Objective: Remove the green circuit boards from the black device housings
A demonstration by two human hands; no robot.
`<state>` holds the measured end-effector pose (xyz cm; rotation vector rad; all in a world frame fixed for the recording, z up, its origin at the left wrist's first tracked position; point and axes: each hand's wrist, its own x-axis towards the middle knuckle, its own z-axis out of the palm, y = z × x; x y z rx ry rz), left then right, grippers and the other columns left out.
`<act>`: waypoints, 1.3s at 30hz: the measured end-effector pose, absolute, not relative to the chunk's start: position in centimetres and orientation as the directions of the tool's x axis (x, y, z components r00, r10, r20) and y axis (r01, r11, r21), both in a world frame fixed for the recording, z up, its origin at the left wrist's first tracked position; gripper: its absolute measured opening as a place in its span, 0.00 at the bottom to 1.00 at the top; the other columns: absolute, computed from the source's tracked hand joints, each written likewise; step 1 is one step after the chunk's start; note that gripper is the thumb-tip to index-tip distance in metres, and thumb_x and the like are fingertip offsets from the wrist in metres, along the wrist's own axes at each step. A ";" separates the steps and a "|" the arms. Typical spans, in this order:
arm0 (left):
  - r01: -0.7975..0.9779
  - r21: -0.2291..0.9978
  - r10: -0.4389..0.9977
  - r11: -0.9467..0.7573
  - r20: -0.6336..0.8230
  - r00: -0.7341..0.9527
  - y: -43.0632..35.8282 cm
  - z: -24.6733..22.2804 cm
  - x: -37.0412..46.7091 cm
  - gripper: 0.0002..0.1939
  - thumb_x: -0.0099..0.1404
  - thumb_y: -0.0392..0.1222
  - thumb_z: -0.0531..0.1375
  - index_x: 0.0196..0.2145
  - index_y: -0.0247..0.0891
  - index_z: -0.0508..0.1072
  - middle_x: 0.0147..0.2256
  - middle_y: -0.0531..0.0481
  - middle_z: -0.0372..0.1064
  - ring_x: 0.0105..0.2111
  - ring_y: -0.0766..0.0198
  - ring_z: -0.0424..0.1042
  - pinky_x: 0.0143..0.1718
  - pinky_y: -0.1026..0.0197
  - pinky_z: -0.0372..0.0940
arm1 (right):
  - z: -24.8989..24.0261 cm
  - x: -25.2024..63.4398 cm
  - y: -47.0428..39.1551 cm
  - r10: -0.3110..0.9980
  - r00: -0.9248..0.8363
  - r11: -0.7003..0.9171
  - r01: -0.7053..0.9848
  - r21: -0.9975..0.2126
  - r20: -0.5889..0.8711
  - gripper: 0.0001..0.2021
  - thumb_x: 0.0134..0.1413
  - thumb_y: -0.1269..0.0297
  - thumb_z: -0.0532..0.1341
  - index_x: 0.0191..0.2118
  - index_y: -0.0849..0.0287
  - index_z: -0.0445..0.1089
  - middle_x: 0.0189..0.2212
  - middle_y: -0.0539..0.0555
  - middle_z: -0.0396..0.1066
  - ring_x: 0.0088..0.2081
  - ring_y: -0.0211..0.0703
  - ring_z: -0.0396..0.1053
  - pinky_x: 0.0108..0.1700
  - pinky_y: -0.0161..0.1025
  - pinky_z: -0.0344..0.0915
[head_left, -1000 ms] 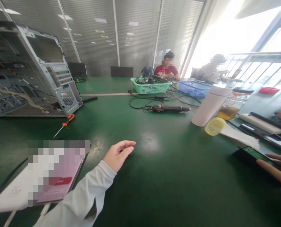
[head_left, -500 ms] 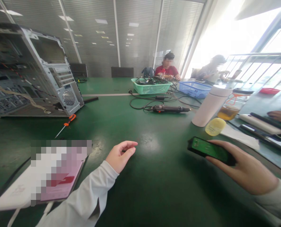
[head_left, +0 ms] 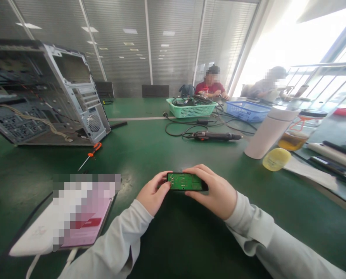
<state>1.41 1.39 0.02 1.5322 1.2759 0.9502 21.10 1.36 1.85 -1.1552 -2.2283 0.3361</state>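
Between my two hands is a green circuit board in a black casing [head_left: 186, 182], its board side facing me. My left hand [head_left: 154, 192] pinches the left end, thumb in front and fingers behind. The right end sits in my right hand [head_left: 215, 190], with the thumb along the lower edge and the fingers over the top. My right palm hides part of that end. Left of my hands lie a white and pink device [head_left: 94, 221], partly blurred out, and an orange-handled screwdriver [head_left: 90, 155].
An open computer case [head_left: 94, 124] stands at the left. Farther back are an electric screwdriver [head_left: 216, 136] with its cable, a green basket [head_left: 192, 111] of cables and a blue basket [head_left: 245, 112]. A pale bottle [head_left: 267, 133] and a yellow container [head_left: 276, 159] stand right. Two people sit beyond.
My right hand has brought the circuit board in its casing leftward to the middle. My left hand, empty before, now grips its left end. The view has shifted slightly.
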 end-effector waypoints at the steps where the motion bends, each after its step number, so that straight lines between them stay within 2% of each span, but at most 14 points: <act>1: 0.298 0.953 0.987 -0.058 0.009 0.163 1.5 -0.1 1.4 0.26 0.55 0.49 0.52 0.49 0.33 0.67 0.42 0.42 0.72 0.42 0.54 0.70 0.37 0.57 0.65 | 1.5 21.2 1.5 0.798 -0.449 0.602 0.633 -0.487 0.404 0.22 0.49 0.68 0.65 0.51 0.54 0.63 0.44 0.53 0.64 0.43 0.43 0.66 0.47 0.42 0.65; 6: 0.264 0.964 0.991 -0.041 0.005 0.134 1.6 -0.4 1.5 0.24 0.52 0.46 0.55 0.46 0.33 0.68 0.38 0.43 0.72 0.41 0.55 0.71 0.38 0.57 0.65 | 0.2 21.7 1.8 0.754 -0.463 0.656 0.575 -0.489 0.466 0.23 0.50 0.69 0.63 0.53 0.55 0.60 0.45 0.55 0.63 0.46 0.45 0.64 0.48 0.43 0.65; 11: 0.206 0.978 0.995 -0.001 -0.020 0.099 1.6 0.1 1.6 0.22 0.50 0.45 0.56 0.43 0.35 0.69 0.34 0.47 0.73 0.36 0.58 0.72 0.34 0.59 0.66 | 0.5 21.9 1.8 0.717 -0.472 0.694 0.549 -0.466 0.512 0.21 0.53 0.68 0.60 0.53 0.55 0.59 0.46 0.55 0.63 0.48 0.46 0.63 0.50 0.44 0.64; 16: 0.204 0.979 0.994 0.000 -0.022 0.106 1.6 0.7 1.4 0.23 0.50 0.47 0.56 0.43 0.34 0.70 0.35 0.45 0.75 0.37 0.56 0.72 0.36 0.58 0.66 | 0.6 22.2 1.9 0.734 -0.410 0.676 0.521 -0.521 0.541 0.19 0.53 0.66 0.60 0.51 0.55 0.57 0.45 0.54 0.63 0.45 0.44 0.64 0.47 0.41 0.65; 20: 0.224 0.973 0.989 -0.060 0.028 0.144 1.5 0.2 1.1 0.23 0.58 0.49 0.51 0.46 0.34 0.69 0.42 0.44 0.73 0.42 0.54 0.71 0.34 0.59 0.66 | 0.8 22.3 1.8 0.772 -0.364 0.633 0.502 -0.589 0.520 0.14 0.54 0.62 0.60 0.44 0.57 0.58 0.40 0.54 0.64 0.39 0.42 0.65 0.40 0.38 0.66; 23: 0.259 0.948 0.972 -0.184 0.136 0.190 1.1 -0.3 1.0 0.23 0.59 0.48 0.51 0.49 0.35 0.67 0.47 0.43 0.70 0.45 0.54 0.69 0.38 0.58 0.65 | 0.9 22.2 1.7 0.811 -0.326 0.585 0.473 -0.659 0.486 0.13 0.53 0.58 0.61 0.39 0.58 0.58 0.36 0.52 0.64 0.35 0.39 0.64 0.37 0.35 0.66; 28: 0.431 0.837 0.941 -0.337 0.290 0.172 0.1 0.1 1.2 0.35 0.55 0.42 0.58 0.60 0.40 0.55 0.50 0.42 0.66 0.48 0.52 0.66 0.42 0.56 0.64 | 1.2 22.1 1.6 0.840 -0.301 0.542 0.400 -0.739 0.452 0.13 0.52 0.57 0.62 0.35 0.58 0.58 0.33 0.51 0.63 0.33 0.37 0.62 0.35 0.33 0.65; 32: 0.483 0.755 0.896 -0.443 0.371 0.242 -0.3 0.9 1.3 0.31 0.54 0.39 0.58 0.56 0.41 0.60 0.49 0.45 0.66 0.44 0.55 0.68 0.40 0.58 0.64 | 1.5 22.2 1.7 0.874 -0.293 0.473 0.323 -0.820 0.389 0.14 0.50 0.56 0.63 0.34 0.58 0.59 0.33 0.51 0.64 0.33 0.36 0.63 0.34 0.32 0.66; 35: 0.477 0.753 0.891 -0.454 0.379 0.250 -0.3 1.2 1.4 0.27 0.54 0.39 0.58 0.53 0.40 0.62 0.46 0.46 0.68 0.42 0.56 0.68 0.39 0.59 0.64 | 1.5 22.3 1.8 0.898 -0.269 0.420 0.299 -0.857 0.347 0.16 0.48 0.55 0.64 0.34 0.59 0.59 0.36 0.52 0.65 0.34 0.37 0.64 0.33 0.33 0.66; 39: 0.462 0.770 0.897 -0.441 0.366 0.247 -0.4 1.4 1.4 0.27 0.54 0.39 0.58 0.53 0.40 0.63 0.47 0.46 0.68 0.43 0.55 0.68 0.41 0.59 0.64 | 1.3 22.2 2.0 0.919 -0.244 0.367 0.236 -0.900 0.311 0.18 0.45 0.53 0.65 0.32 0.59 0.58 0.37 0.54 0.64 0.34 0.38 0.65 0.30 0.32 0.65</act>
